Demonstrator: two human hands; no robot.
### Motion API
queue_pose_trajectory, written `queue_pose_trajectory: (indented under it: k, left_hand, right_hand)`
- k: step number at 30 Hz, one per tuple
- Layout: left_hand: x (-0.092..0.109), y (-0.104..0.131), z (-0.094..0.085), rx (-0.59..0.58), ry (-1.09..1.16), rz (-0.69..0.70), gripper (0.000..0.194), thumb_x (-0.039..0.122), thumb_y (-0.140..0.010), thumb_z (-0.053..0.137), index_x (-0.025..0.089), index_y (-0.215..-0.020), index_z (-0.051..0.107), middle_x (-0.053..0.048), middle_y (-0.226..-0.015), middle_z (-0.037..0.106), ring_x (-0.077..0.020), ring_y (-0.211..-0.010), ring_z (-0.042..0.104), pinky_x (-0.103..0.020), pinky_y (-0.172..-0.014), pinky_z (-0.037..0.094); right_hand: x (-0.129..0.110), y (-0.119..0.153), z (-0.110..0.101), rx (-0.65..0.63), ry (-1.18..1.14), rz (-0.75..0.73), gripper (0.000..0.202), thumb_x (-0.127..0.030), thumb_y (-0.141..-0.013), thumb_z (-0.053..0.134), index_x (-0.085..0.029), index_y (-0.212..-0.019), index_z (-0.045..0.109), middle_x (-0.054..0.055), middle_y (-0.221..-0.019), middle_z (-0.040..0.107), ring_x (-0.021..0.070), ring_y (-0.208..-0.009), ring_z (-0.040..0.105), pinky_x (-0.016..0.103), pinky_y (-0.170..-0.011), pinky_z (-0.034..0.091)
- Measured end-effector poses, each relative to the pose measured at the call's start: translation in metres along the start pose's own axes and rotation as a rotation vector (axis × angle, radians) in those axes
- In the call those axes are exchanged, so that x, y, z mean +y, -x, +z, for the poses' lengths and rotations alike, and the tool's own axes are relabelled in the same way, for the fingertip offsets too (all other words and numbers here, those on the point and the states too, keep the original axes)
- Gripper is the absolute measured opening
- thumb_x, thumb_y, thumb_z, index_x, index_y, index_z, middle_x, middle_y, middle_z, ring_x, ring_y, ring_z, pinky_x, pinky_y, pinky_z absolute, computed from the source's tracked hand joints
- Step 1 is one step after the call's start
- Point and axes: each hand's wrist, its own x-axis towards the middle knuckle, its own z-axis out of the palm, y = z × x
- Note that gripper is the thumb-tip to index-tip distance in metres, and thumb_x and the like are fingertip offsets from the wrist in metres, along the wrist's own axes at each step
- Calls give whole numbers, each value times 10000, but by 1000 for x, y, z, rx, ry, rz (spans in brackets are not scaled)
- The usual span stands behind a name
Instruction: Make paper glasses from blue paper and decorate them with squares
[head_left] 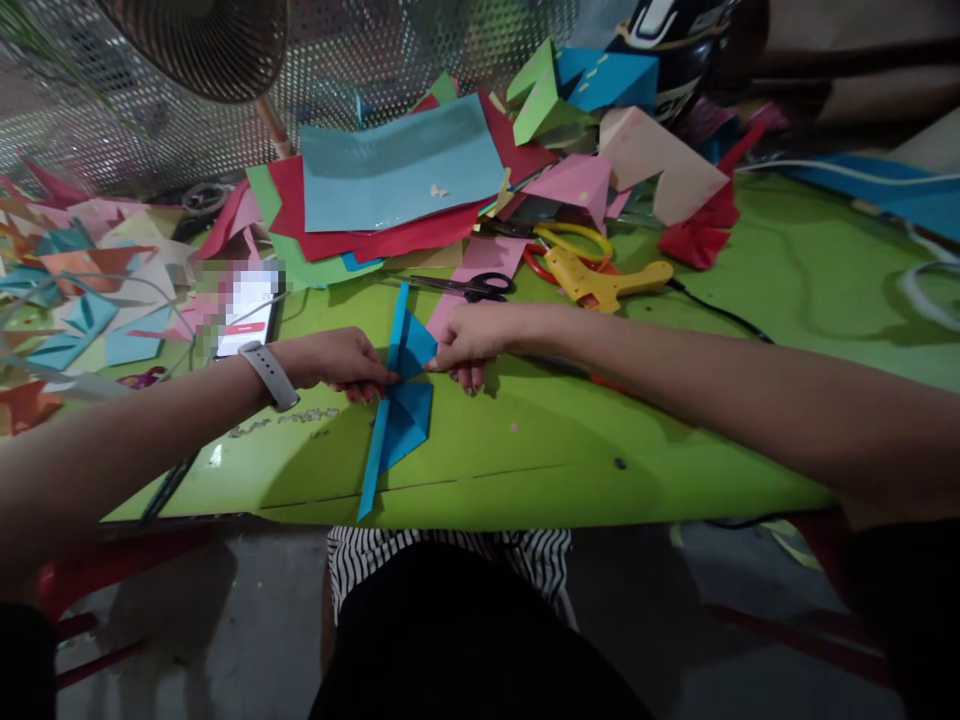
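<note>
A folded piece of blue paper [405,420] lies on the green table [525,450], with a long narrow strip along its left side and two pointed flaps to the right. My left hand [349,362], below a wrist with a pale watch band, pinches the strip near its middle. From the other side, my right hand [471,345] is closed at the inner edge of the upper flap, thumb and forefinger pressed together on the paper. The curled fingers hide part of the edge between the flaps.
Black scissors [480,287] and a yellow glue gun [592,280] lie behind my right hand. A light blue sheet [397,170] tops a paper stack. Left are a phone [251,305] and many folded papers [90,320]. A fan [202,40] and helmet [671,60] stand behind.
</note>
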Motion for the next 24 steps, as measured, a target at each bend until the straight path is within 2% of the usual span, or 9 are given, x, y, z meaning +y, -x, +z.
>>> queue_pose_trajectory:
  k: [2,4,5,7,9,11,13,18,24]
  left_hand:
    - [-5,4,2,67,-16,101,454,583,-798,687,190,-573,657,-42,-532,650,-143,-462,561,-253,-448,392]
    - [-12,10,6,250,-93,289,433,536,-892,601,178,-663,684,-57,-601,691,-160,-516,621,-278,-508,484]
    - [-17,14,8,367,-166,412,394,499,-924,576,169,-759,716,-77,-698,732,-181,-607,671,-311,-589,540]
    - [-30,20,15,554,-357,696,318,429,-936,601,162,-1036,743,-140,-1073,759,-253,-972,718,-416,-858,580]
    - [-45,23,22,556,-522,853,344,373,-972,582,185,-1244,678,-159,-1403,622,-285,-1264,614,-471,-1050,515]
    - [-60,21,30,540,-591,921,341,335,-1004,542,196,-1305,623,-146,-1470,570,-257,-1312,587,-433,-1075,519]
    - [-70,17,40,572,-615,932,315,315,-1023,513,194,-1302,593,-138,-1433,603,-236,-1273,619,-417,-1063,538]
    - [-75,11,55,689,-651,954,254,293,-1035,498,166,-1242,573,-157,-1385,632,-233,-1251,637,-432,-1059,545]
    - [-76,22,52,624,-715,1003,330,361,-1016,546,150,-1266,591,-185,-1440,585,-283,-1312,593,-478,-1082,525]
  right_hand:
    - [-1,0,0,11,2,5,410,-317,-917,714,-149,-582,545,14,-514,654,103,-453,648,192,-511,490]
    - [-1,0,0,20,-6,-6,412,-298,-904,726,-154,-566,539,8,-509,648,111,-458,646,211,-537,500]
    - [-1,2,1,35,-4,-21,411,-294,-895,732,-157,-560,537,5,-509,646,116,-461,644,222,-550,505]
    - [0,7,5,110,39,-76,395,-297,-900,715,-163,-567,548,6,-526,654,123,-480,643,242,-574,504]
    - [1,15,14,279,153,-143,345,-341,-915,677,-167,-628,593,16,-574,673,137,-526,650,263,-587,477]
    - [3,23,29,488,309,-190,289,-427,-901,668,-174,-762,648,37,-679,708,168,-613,662,288,-585,425]
    - [4,30,46,600,439,-196,314,-488,-864,695,-179,-905,661,69,-842,735,210,-729,668,307,-580,375]
    - [7,32,70,603,517,-204,289,-445,-852,723,-190,-956,634,76,-1028,709,227,-848,657,320,-611,358]
    - [8,30,69,661,531,-212,349,-423,-823,761,-184,-1025,609,89,-1055,704,239,-861,659,326,-616,373]
